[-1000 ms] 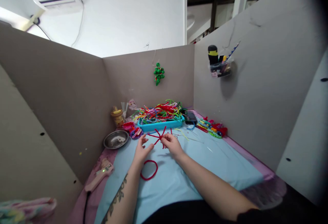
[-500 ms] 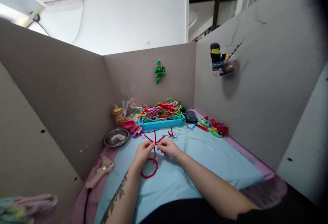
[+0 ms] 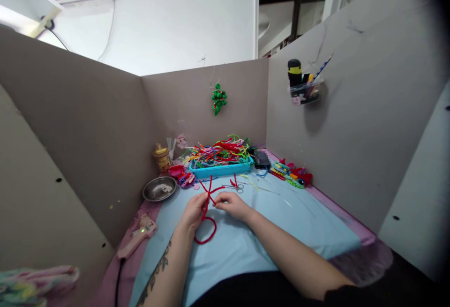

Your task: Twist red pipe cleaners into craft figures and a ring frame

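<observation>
Pinched in my left hand is the crossing of several red pipe cleaners, whose ends fan out above the fingers. My right hand has thumb and forefinger closed on one end of the same red pieces, to the right of the crossing. Below the hands, a red pipe-cleaner ring hangs or lies against the blue cloth; a red stem leads up from it to the left hand. Just beyond my right hand lie small scissors and a short red piece.
A blue tray heaped with coloured pipe cleaners stands at the back. To the left are a metal bowl and a corded pink glue gun with a lit green light. A phone and colourful pipe-cleaner pieces lie at the right.
My right fingers have moved slightly away from the crossing and now grip an end. The red bundle has turned and tilted a little in my left hand.
</observation>
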`<state>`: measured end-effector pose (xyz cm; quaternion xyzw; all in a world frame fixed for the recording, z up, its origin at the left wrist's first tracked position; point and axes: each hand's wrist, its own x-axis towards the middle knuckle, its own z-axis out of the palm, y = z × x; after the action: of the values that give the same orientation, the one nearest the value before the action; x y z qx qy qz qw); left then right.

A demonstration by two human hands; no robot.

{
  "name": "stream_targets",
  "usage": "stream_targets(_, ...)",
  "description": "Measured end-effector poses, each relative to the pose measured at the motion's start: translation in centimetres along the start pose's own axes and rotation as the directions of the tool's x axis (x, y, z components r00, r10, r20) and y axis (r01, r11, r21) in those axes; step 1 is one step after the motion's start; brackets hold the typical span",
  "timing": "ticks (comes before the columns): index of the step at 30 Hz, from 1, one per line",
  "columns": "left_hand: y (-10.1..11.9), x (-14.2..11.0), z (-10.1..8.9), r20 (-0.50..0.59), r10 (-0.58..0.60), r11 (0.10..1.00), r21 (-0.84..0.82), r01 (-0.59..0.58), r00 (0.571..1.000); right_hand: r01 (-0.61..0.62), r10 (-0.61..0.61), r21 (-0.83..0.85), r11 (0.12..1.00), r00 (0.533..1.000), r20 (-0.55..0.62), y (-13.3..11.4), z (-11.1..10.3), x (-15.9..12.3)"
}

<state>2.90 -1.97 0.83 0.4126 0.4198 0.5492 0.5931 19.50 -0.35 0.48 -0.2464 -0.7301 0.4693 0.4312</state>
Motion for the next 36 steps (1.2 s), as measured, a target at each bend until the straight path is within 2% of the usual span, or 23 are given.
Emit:
stream_targets(7, 0.5, 0.1, -0.6, -0.017, -0.021, 0.997, -0.074, 0.020, 1.000, 0.100, -0.094, -0.166, 0.981, 0.995, 0.045, -0.2, 0.1, -0.2)
stream_targets(9, 0.9, -0.1, -0.7, -0.030, -0.011, 0.999, -0.048, 0.009, 0.999, 0.039, -0.044, -0.137, 0.990, 0.998, -0.033, 0.1, -0.3, 0.1)
stream_targets(12, 1.2, -0.4, -0.8, 0.005, -0.007, 0.999, 0.038, 0.007, 1.000, -0.145, 0.165, 0.114, 0.983, 0.968, -0.190, 0.4, -1.2, 0.5)
stream_targets(13, 1.1, -0.5, -0.8, 0.041, -0.019, 0.997, 0.075, 0.016, 0.999, -0.199, 0.238, 0.207, 0.958, 0.954, -0.184, 0.4, -1.5, 0.6)
stream_targets(15, 0.9, -0.6, -0.9, 0.126, -0.068, 0.986, 0.158, 0.047, 0.990, -0.288, 0.325, 0.299, 0.910, 0.943, -0.080, 0.3, -1.6, 0.4)
stream_targets(17, 0.5, -0.6, -1.0, 0.181, -0.111, 0.971, 0.231, 0.067, 0.977, -0.334, 0.337, 0.261, 0.906, 0.941, 0.035, 0.1, -1.3, 0.2)
stream_targets(19, 0.5, -0.6, -0.9, 0.199, -0.122, 0.963, 0.261, 0.067, 0.972, -0.343, 0.334, 0.195, 0.919, 0.939, 0.079, 0.0, -0.8, -0.1)
stream_targets(22, 1.0, -0.7, -0.7, 0.137, -0.053, 0.995, 0.088, 0.042, 0.989, -0.319, 0.325, 0.191, 0.928, 0.946, 0.000, 0.0, -0.3, 0.0)
stream_targets(24, 1.4, -0.6, -0.7, 0.080, 0.001, 0.995, -0.104, 0.007, 0.997, -0.295, 0.327, 0.240, 0.925, 0.938, -0.110, 0.0, -0.3, 0.3)
stream_targets(26, 1.5, -0.5, -0.7, 0.056, 0.044, 0.984, -0.177, -0.034, 0.997, -0.276, 0.340, 0.272, 0.922, 0.913, -0.224, 0.1, -0.4, 0.6)
stream_targets(27, 1.4, -0.3, -0.8, 0.048, 0.070, 0.988, -0.142, -0.063, 0.996, -0.268, 0.340, 0.271, 0.924, 0.900, -0.271, 0.1, -0.5, 0.7)
stream_targets(29, 0.9, -0.1, -0.7, 0.023, 0.142, 0.989, 0.031, -0.143, 0.990, -0.245, 0.318, 0.244, 0.938, 0.890, -0.328, 0.1, -0.5, 0.7)
stream_targets(32, 0.3, 0.0, 0.0, 0.024, 0.258, 0.930, 0.265, -0.255, 0.966, -0.195, 0.245, 0.190, 0.962, 0.924, -0.293, 0.0, -0.2, 0.7)
stream_targets(36, 0.0, -0.3, 1.4, -0.004, 0.330, 0.900, 0.303, -0.313, 0.944, -0.158, 0.171, 0.077, 0.985, 0.959, -0.226, 0.2, 0.5, 0.5)
